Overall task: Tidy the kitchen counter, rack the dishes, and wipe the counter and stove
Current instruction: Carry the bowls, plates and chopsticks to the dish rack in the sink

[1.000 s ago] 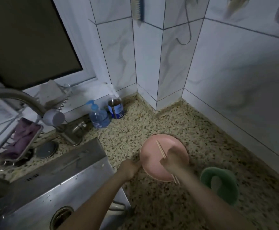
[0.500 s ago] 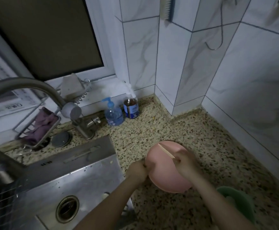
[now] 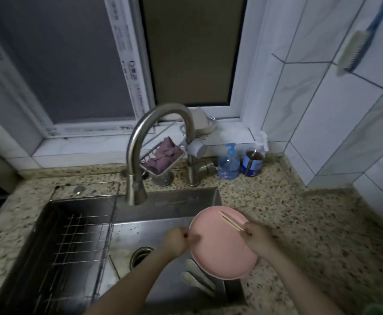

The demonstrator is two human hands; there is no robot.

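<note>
The left hand (image 3: 176, 242) pinches the pink plate's (image 3: 220, 246) left rim, holding it over the sink's (image 3: 163, 208) right edge. The right hand (image 3: 257, 239) grips its right rim and the chopsticks (image 3: 231, 222) lying across it.

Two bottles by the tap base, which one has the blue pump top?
The clear blue-tinted bottle, the one nearer the faucet base. Its neighbour to the right, the dark bottle with a blue label, carries a white trigger sprayer instead.
</note>
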